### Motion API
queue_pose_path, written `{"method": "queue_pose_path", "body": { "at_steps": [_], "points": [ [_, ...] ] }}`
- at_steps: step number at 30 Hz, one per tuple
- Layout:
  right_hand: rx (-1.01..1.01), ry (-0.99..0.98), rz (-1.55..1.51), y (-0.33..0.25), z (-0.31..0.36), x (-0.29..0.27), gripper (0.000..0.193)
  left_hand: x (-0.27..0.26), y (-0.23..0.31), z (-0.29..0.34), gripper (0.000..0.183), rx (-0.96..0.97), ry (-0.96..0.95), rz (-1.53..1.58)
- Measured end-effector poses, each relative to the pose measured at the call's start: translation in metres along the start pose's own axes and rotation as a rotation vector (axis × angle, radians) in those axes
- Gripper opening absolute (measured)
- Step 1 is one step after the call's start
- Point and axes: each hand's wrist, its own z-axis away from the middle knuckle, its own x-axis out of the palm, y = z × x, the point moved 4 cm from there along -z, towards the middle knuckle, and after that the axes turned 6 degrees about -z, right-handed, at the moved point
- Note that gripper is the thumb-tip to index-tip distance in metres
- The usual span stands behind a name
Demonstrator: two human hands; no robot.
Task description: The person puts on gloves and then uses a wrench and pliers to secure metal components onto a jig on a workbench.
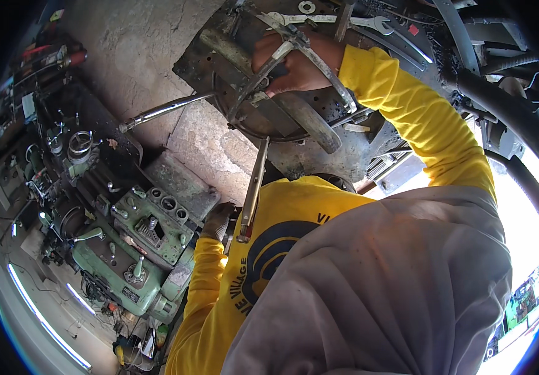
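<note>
Right hand (301, 72) (behind metal arms (326, 76)): grip seemingly hidden.

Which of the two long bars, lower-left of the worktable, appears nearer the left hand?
The lower bar: its end shows against the yellow sweatshirt, beside the left hand. The upper bar points left over the floor, farther away.

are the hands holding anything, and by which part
It cannot be told: the metal frame crosses over the right hand, hiding any grip; the left hand is too dark and partly hidden to read.
</note>
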Motion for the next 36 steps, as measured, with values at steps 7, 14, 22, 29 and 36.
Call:
{"method": "queue_pose_path", "body": {
  "at_steps": [7, 14, 22, 29, 36],
  "points": [
    [-0.003, -0.008, -0.267, 0.003, 0.007, -0.002, 0.028, 0.000, -0.007, 0.007, 0.029, -0.054, 0.014, 0.214],
    [0.064, 0.175, 0.595, 0.006, 0.023, -0.041, 0.034, 0.002, -0.026, -0.004, 0.031, -0.147, -0.040, 0.294],
    [0.241, 0.180, 0.568, -0.005, 0.026, -0.055, 0.033, 0.009, -0.087, -0.045, 0.033, -0.169, -0.117, 0.470],
    [0.517, 0.078, 0.718, 0.028, 0.024, -0.116, 0.032, 0.014, -0.091, -0.049, 0.031, -0.163, -0.126, 0.447],
    [0.582, -0.145, 0.762, 0.040, -0.012, -0.100, 0.029, 0.016, -0.096, -0.047, 0.031, -0.196, -0.136, 0.462]
  ]
}}
